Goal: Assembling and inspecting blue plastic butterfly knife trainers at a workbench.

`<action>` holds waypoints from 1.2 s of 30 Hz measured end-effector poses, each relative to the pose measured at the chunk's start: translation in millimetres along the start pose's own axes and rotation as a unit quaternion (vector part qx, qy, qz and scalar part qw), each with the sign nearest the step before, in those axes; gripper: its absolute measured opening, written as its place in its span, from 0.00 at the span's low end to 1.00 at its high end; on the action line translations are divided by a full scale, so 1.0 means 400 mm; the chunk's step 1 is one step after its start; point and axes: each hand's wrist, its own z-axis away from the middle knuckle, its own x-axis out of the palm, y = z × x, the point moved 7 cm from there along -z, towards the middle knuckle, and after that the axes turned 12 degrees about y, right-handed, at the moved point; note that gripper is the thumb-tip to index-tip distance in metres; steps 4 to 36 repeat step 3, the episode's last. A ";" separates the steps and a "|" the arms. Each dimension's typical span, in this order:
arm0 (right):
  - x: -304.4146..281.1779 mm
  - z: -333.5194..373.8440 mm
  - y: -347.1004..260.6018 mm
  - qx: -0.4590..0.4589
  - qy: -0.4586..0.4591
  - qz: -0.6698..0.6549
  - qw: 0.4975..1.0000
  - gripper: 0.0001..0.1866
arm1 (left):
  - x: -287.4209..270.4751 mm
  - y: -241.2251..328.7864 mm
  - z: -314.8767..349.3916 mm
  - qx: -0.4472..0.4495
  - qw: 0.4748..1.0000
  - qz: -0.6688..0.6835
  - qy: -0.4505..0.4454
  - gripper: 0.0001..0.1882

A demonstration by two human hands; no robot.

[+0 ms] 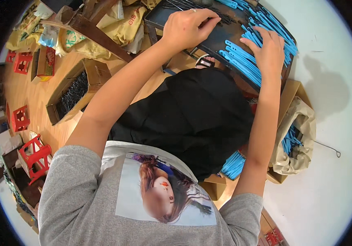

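Note:
At the far side of the dark table (209, 43), my left hand (190, 26) is closed in a pinch, thumb against forefinger. Whatever is between its fingertips, if anything, is too small to make out. Thin black rods (227, 18) lie right by those fingertips. My right hand (269, 49) is over long, slim blue plastic strips with holes at their ends, its thumb and forefinger apart. One bundle of blue strips (241, 61) lies just left of this hand, and more blue strips (266, 20) spread beyond it. Its outer fingers partly hide the strips below.
A cardboard box of black pieces (73, 92) stands on the floor at left, near red stools (36, 158) and crumpled yellow sacks (122, 24). Below the table's right end, a paper-lined box (297, 153) holds blue strips. A white wall (332, 123) bounds the right side.

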 end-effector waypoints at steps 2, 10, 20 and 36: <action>-0.001 -0.002 0.004 0.005 -0.018 0.002 1.000 0.24 | 0.003 -0.002 0.000 -0.003 1.000 0.000 -0.003 0.04; 0.001 -0.002 0.006 0.009 -0.035 0.002 0.999 0.24 | 0.006 -0.003 -0.001 -0.006 1.000 -0.003 -0.007 0.04; 0.001 -0.002 0.006 0.009 -0.035 0.002 0.999 0.24 | 0.006 -0.003 -0.001 -0.006 1.000 -0.003 -0.007 0.04; 0.001 -0.002 0.006 0.009 -0.035 0.002 0.999 0.24 | 0.006 -0.003 -0.001 -0.006 1.000 -0.003 -0.007 0.04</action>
